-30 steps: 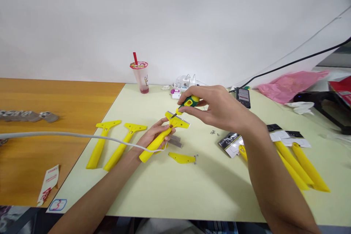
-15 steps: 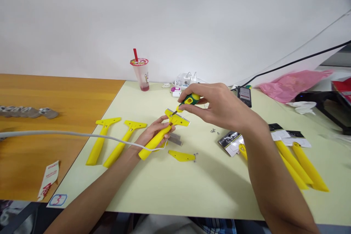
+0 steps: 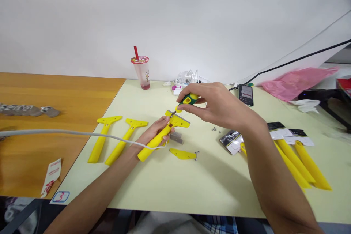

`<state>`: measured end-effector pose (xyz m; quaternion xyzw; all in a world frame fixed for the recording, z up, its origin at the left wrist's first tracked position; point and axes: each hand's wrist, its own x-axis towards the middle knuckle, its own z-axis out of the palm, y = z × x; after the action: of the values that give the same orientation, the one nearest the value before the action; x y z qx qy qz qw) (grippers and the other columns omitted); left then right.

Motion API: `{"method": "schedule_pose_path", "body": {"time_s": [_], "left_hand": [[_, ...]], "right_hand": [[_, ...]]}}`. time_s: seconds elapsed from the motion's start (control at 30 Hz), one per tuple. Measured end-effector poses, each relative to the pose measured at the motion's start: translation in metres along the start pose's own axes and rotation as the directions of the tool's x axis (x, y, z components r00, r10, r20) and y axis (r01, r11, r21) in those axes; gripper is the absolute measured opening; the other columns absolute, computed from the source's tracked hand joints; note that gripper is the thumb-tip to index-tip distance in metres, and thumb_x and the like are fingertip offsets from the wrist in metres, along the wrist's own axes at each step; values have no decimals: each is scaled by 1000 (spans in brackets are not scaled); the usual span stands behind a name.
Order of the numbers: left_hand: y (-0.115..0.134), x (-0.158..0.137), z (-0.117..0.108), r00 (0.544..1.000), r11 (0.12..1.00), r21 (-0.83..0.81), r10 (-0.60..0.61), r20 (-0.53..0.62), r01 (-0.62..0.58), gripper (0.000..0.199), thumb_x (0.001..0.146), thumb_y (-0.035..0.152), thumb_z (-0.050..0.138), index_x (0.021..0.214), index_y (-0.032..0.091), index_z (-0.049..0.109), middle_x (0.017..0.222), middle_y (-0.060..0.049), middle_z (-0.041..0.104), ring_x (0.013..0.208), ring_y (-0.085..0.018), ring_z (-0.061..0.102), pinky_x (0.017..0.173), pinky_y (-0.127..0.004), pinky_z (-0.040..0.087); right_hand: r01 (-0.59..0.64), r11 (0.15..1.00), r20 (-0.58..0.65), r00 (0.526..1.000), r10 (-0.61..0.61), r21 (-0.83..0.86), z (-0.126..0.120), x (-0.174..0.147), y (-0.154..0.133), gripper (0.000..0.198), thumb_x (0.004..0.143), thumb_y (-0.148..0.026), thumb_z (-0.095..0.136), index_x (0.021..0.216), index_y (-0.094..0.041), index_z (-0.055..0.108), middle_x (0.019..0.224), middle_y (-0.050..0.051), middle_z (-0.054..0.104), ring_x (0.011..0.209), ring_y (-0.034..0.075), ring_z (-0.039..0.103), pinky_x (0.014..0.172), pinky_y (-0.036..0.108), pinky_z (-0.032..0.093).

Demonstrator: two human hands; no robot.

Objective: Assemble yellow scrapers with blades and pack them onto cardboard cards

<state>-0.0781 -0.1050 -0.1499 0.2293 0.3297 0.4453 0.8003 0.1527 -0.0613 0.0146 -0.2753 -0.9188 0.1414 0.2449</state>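
Observation:
My left hand (image 3: pixel 157 131) is closed around a yellow scraper (image 3: pixel 156 142), just below its wide head, which has a metal blade along the far edge. In my right hand (image 3: pixel 214 103) is a green and yellow screwdriver (image 3: pixel 189 98), its tip down at a hole near the left end of the scraper head. On the table below lies a loose yellow cover plate (image 3: pixel 183 154) with small screws (image 3: pixel 196 155) by its right end. Grey blades (image 3: pixel 177 138) lie partly hidden behind my left hand. Two more scrapers (image 3: pixel 102 139) (image 3: pixel 126 141) rest to the left.
Packaged yellow scrapers (image 3: pixel 294 164) lie at the right, partly behind my forearm. Small screws (image 3: pixel 215 129) sit mid-table. A cup with a red straw (image 3: pixel 142 75) stands near the wall. A phone (image 3: pixel 246 95) and pink bag (image 3: pixel 297 83) are at the back right. A grey cable (image 3: pixel 82 133) crosses in front.
The scraper head has turned slightly under the screwdriver tip, and my left fingers have shifted a little. The whole view has moved slightly; both holds stay the same.

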Motion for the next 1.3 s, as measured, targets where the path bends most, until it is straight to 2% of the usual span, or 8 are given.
{"method": "schedule_pose_path", "body": {"time_s": [0.1,0.27,0.57,0.77,1.0,1.3], "left_hand": [[0,2,0,999,1000,-2,13,-29,-13,40,95,44,84,113,22,57,88,-1,68,61,-8,66,43,-11,43],[4,0,3,999,991,134,-17,-47,23,46,92,54,84,107,22,54,83,-1,72,43,-6,54,39,-15,38],[6,1,7,995,979,189,-64,-73,77,44,87,55,82,95,20,56,72,0,68,37,-8,51,35,-20,33],[4,1,4,999,983,183,-17,-34,23,41,90,52,81,98,22,54,70,1,67,38,-9,51,36,-19,31],[4,1,4,1000,978,209,-16,-12,18,42,93,55,79,98,21,55,71,0,67,38,-9,53,36,-19,33],[-1,1,0,996,982,178,45,73,-58,52,92,54,85,103,25,43,81,2,69,46,-8,58,41,-15,37]], "right_hand": [[0,1000,4,1000,0,8,1,0,-1,17,107,-39,68,114,-26,77,108,4,81,90,23,74,83,37,55],[17,1000,11,1000,-17,16,2,0,-1,17,107,-38,68,114,-26,76,109,4,81,91,24,74,85,38,55],[4,999,8,1000,-4,32,3,0,-2,18,107,-41,68,111,-26,77,107,4,81,90,23,73,85,38,56],[-5,1000,-21,1000,6,24,-1,-1,-4,21,105,-44,68,111,-27,79,106,5,82,92,25,75,83,38,57],[4,1000,-5,1000,-4,20,-1,1,-4,20,105,-43,68,111,-27,78,106,4,82,91,24,75,83,37,58],[-12,999,-14,1000,12,30,-3,0,-2,18,104,-41,70,110,-27,79,105,3,82,92,23,76,83,36,57]]}}
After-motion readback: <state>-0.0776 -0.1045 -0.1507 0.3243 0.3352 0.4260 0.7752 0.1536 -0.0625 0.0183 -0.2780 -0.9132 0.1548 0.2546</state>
